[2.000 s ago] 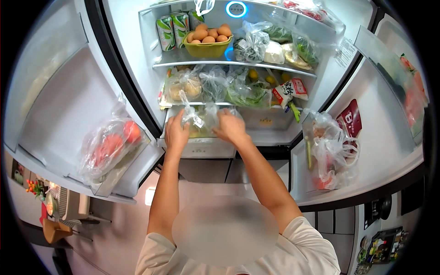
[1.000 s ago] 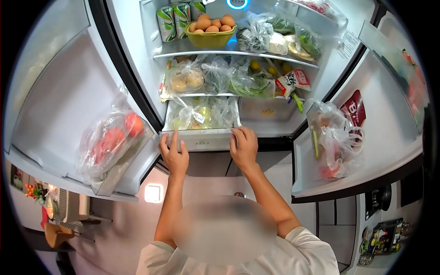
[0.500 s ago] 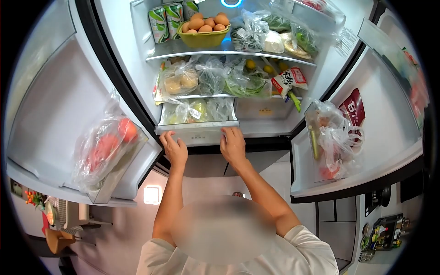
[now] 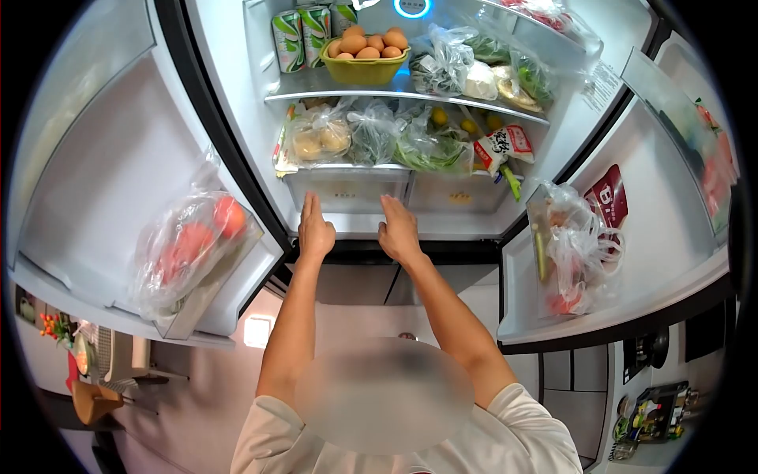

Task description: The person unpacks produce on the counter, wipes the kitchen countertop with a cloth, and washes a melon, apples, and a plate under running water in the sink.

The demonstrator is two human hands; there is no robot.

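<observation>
Status, left grip [image 4: 317, 235]: released, nothing held, fingers straight and pointing at the front of a pale translucent rectangular drawer [image 4: 346, 195]. Right grip [image 4: 399, 231]: also released, nothing held, fingers extended toward the same front, near its inner corner. Can't tell from this angle whether fingertips touching or just short of it. Both palms apart, drawer front visible between.

Drawer position: fully in, bottom left of the fridge compartment, directly under the middle shelf [image 4: 363, 167], just beside a matching translucent right-hand drawer [image 4: 458, 196].

On the middle shelf, left to right: clear plastic bag of round tan items [image 4: 321, 141], crumpled clear greyish bag [image 4: 373, 138], clear bag of long green vegetables [image 4: 430, 150], red-and-white printed packet [image 4: 505, 146]. Round yellow fruits [image 4: 468, 125] behind. Thick green stalk [image 4: 512, 183] poking down over the shelf edge below the packet.

On the upper shelf [image 4: 355, 95]: upright green-and-white cans [image 4: 289, 43] at left, olive-yellow plastic basket [image 4: 365, 73] heaped with brown eggs [image 4: 375, 43], clear bags of leafy produce [image 4: 444, 59] at right.

Both fridge doors swung wide. In the left door bin: clear plastic bag of red round produce [image 4: 193, 249]. In the right: bunched whitish plastic bags [image 4: 576, 249] beside a dark red flat packet [image 4: 608, 197].
</observation>
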